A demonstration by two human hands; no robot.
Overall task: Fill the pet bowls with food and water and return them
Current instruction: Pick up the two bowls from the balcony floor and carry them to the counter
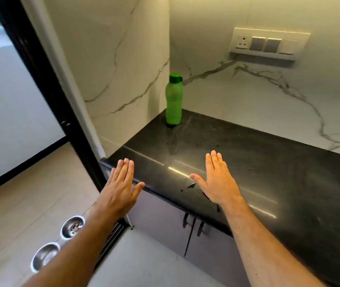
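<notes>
Head view: no brand, label or writing can be read on anything here; the translucent green plastic bottle (173,100) with its darker green cap bears no legible print. Both hands are spread flat with straight fingers held together and thumbs angled out, palms down, so each grip is wide and holds nothing. The left hand (121,190) hovers over the rounded front corner of the glossy black stone tabletop (268,162), its fingertips above the edge; whether it touches the stone cannot be told. The right hand (216,181) lies over the tabletop further in, above a few dark spots on the surface; contact there is also unclear. Both bare forearms reach up from the bottom of the frame, roughly parallel.

The bottle stands upright in the far corner of the tabletop, close to the white veined marble walls. Two round shiny steel pet bowls (61,241) sit side by side on the beige tiled floor at lower left, partly hidden by the left forearm. The nearer one (44,255) looks empty; the farther one (73,227) holds something indistinct.
</notes>
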